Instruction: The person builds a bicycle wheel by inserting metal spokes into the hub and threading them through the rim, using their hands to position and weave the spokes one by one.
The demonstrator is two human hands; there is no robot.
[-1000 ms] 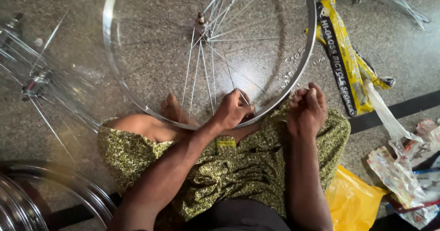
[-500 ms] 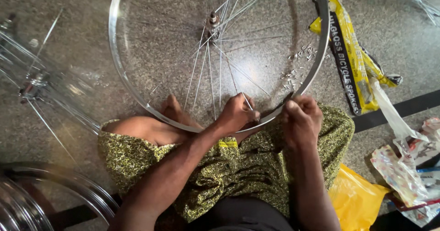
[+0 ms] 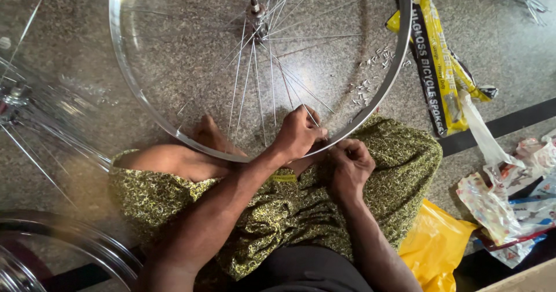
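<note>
A shiny bicycle wheel rim [image 3: 124, 89] lies flat on the stone floor over my lap, with thin spokes [image 3: 255, 78] fanning from the hub [image 3: 256, 11]. My left hand [image 3: 298, 133] pinches a spoke just inside the near edge of the rim. My right hand [image 3: 349, 164] is closed at the outside of the rim, right beside the left hand; what its fingers hold is hidden. Several small metal nipples [image 3: 368, 78] lie scattered on the floor inside the rim at the right.
A yellow and black spoke packet [image 3: 435, 54] lies right of the rim. Crumpled plastic wrappers [image 3: 509, 193] and a yellow bag [image 3: 434, 251] sit at the right. Other wheels lie at the left [image 3: 35, 124] and bottom left [image 3: 63, 245]. My bare foot [image 3: 211, 138] rests under the rim.
The rim has shifted lower right in view. My right hand dropped from above the rim edge down onto it, close beside my left hand.
</note>
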